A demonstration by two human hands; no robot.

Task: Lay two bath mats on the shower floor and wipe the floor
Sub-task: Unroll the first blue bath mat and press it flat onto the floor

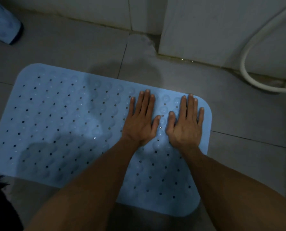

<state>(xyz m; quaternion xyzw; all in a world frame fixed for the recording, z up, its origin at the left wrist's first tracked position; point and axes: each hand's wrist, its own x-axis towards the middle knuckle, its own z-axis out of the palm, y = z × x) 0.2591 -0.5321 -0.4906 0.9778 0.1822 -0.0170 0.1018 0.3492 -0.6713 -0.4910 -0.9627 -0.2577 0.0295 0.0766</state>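
We press the blue bath mat (64, 124) flat on the tiled floor (72, 52).
Our left hand (141, 120) and right hand (186, 122) lie flat, fingers straight, grasping nothing, probably so the suction cups stick.

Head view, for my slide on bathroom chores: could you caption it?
Both hands, left and right, press flat on a blue bath mat laid on the grey tiled floor.

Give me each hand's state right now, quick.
Left hand: open, fingers straight, flat on the blue bath mat.
Right hand: open, fingers straight, flat on the same mat.
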